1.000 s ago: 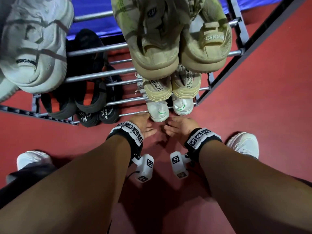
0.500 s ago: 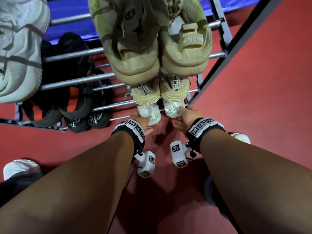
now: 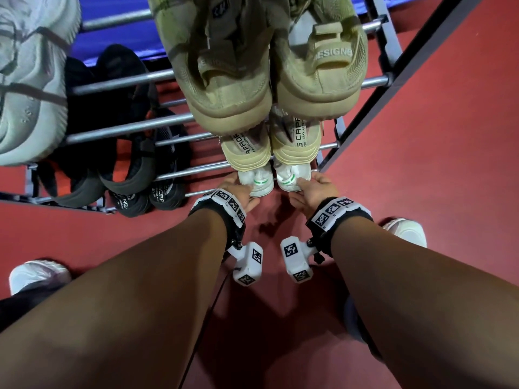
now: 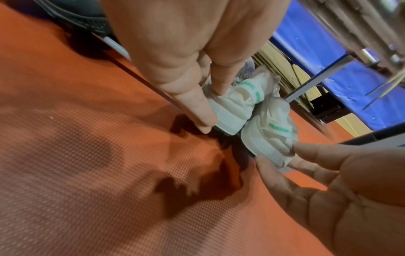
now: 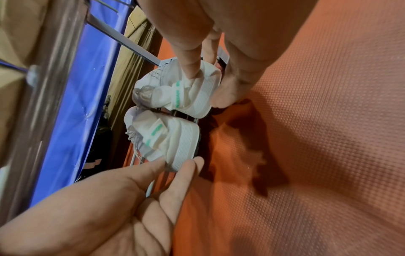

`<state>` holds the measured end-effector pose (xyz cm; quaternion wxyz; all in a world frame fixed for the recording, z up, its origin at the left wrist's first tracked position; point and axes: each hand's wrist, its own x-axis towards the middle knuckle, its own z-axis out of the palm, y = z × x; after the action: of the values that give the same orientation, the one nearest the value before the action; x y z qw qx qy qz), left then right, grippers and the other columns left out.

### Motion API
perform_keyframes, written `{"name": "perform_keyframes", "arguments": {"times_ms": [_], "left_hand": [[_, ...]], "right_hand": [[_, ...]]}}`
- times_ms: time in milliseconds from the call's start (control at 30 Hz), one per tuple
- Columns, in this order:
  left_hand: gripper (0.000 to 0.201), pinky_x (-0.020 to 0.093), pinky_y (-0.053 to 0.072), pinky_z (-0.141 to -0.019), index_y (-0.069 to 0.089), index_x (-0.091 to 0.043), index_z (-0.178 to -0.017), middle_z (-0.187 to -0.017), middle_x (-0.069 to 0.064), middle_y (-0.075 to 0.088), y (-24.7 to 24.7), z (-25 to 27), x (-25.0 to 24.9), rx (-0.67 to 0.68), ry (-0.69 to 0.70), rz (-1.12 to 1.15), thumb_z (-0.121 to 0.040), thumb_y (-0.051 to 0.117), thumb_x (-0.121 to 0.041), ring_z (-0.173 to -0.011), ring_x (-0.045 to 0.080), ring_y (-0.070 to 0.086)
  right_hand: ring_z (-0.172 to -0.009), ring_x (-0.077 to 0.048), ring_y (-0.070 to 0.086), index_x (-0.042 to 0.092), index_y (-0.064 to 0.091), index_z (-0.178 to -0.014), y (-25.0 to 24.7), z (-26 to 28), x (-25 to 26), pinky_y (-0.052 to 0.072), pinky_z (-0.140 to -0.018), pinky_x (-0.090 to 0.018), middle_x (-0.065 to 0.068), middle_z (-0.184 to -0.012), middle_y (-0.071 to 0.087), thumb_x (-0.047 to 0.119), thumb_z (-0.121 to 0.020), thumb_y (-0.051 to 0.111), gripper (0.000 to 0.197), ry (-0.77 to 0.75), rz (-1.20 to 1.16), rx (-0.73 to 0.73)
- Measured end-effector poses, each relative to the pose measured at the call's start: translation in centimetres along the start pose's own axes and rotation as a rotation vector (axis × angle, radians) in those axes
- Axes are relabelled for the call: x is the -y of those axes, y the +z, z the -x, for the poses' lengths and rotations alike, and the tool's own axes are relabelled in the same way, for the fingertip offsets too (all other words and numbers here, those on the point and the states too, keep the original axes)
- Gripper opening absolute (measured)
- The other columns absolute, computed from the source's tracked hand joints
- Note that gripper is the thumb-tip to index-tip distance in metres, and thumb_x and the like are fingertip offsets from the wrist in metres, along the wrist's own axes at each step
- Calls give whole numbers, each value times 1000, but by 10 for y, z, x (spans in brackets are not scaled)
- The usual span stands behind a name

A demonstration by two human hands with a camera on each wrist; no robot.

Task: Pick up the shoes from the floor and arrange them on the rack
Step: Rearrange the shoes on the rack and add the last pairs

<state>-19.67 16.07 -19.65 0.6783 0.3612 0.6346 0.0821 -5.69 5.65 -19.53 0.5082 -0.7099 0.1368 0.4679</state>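
Note:
Two small white shoes with green heel marks sit side by side on the lowest tier of the metal rack, heels toward me. My left hand pinches the heel of the left white shoe, thumb at the sole edge and a finger on the collar. My right hand pinches the heel of the right white shoe the same way, which the right wrist view shows with the right hand on that shoe. Both toes are hidden under the tier above.
Beige shoes fill the tiers above the white pair, with larger olive ones on top. Black shoes occupy the lower left and a pale grey shoe the upper left. My own white-shod feet stand on the red floor.
Both hands moved forward from the floor to the white shoes' heels, and the pair has slid deeper into the lowest tier under the beige shoes.

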Motion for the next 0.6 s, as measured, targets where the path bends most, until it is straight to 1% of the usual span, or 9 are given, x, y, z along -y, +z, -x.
{"name": "perform_keyframes", "arguments": {"times_ms": [33, 67, 167, 300, 367, 433, 500, 533, 600], "left_hand": [[45, 33, 62, -79, 52, -21, -137, -129, 11, 64, 3, 4, 0, -17, 10, 51, -96, 62, -5, -115, 28, 65], [42, 32, 63, -76, 54, -24, -134, -127, 9, 65, 5, 7, 0, 14, -11, 90, -97, 60, -4, -113, 26, 66], [36, 32, 62, -78, 57, -29, -121, -126, 8, 66, 9, 11, 0, 17, 18, 79, -98, 56, -2, -111, 23, 67], [45, 29, 62, -73, 55, -26, -135, -125, 7, 67, 9, 5, 1, 20, 10, 112, -98, 55, -1, -108, 21, 69], [48, 30, 62, -75, 52, -25, -140, -123, 6, 68, 10, 5, -1, 21, 7, 121, -98, 54, -1, -106, 20, 70], [51, 31, 63, -74, 49, -24, -143, -122, 7, 68, 10, 3, -5, 16, -7, 154, -97, 56, -1, -104, 20, 70], [55, 30, 62, -68, 46, -22, -145, -128, 10, 65, 10, 3, -8, -7, -42, 198, -95, 59, 0, -103, 23, 71], [56, 30, 62, -66, 45, -21, -145, -130, 11, 64, 10, 1, -9, -20, -44, 212, -95, 59, 0, -104, 24, 70], [55, 31, 62, -67, 45, -21, -145, -125, 11, 67, 10, 1, -9, -22, -40, 228, -96, 59, -1, -103, 23, 70]], "right_hand": [[-78, -27, 74, 18, 57, -122, 1, -1, 0, 59, -61, -35, -19, -104, 75, 19, -98, 66, 26, -5, 6, -2], [-76, -26, 73, 19, 57, -118, 1, -1, 0, 59, -59, -34, -18, -103, 75, 18, -98, 66, 22, -8, 17, -3], [-68, -22, 69, 19, 56, -120, 1, -4, 2, 56, -52, -30, -18, -101, 73, 16, -100, 64, 22, -16, 39, 8], [-74, -22, 69, 18, 53, -131, 1, -6, 6, 56, -50, -27, -18, -109, 72, 13, -102, 60, 30, -2, 32, 16], [-74, -20, 68, 19, 53, -127, 2, -5, 10, 58, -55, -27, -13, -106, 71, 13, -103, 59, 25, -3, 25, 27], [-71, -17, 68, 18, 55, -129, 3, -5, 13, 60, -59, -28, -9, -101, 71, 12, -102, 59, 28, -17, 17, 33], [-63, -16, 67, 16, 56, -135, 5, -5, 16, 58, -54, -27, -11, -100, 70, 10, -101, 60, 34, -47, 5, 47], [-65, -16, 68, 16, 54, -138, 6, -3, 18, 59, -56, -28, -12, -105, 71, 10, -102, 59, 37, -49, 3, 51], [-82, -21, 71, 20, 49, -144, 7, 0, 18, 62, -72, -32, -14, -120, 69, 13, -104, 58, 42, -16, -15, 47]]}}
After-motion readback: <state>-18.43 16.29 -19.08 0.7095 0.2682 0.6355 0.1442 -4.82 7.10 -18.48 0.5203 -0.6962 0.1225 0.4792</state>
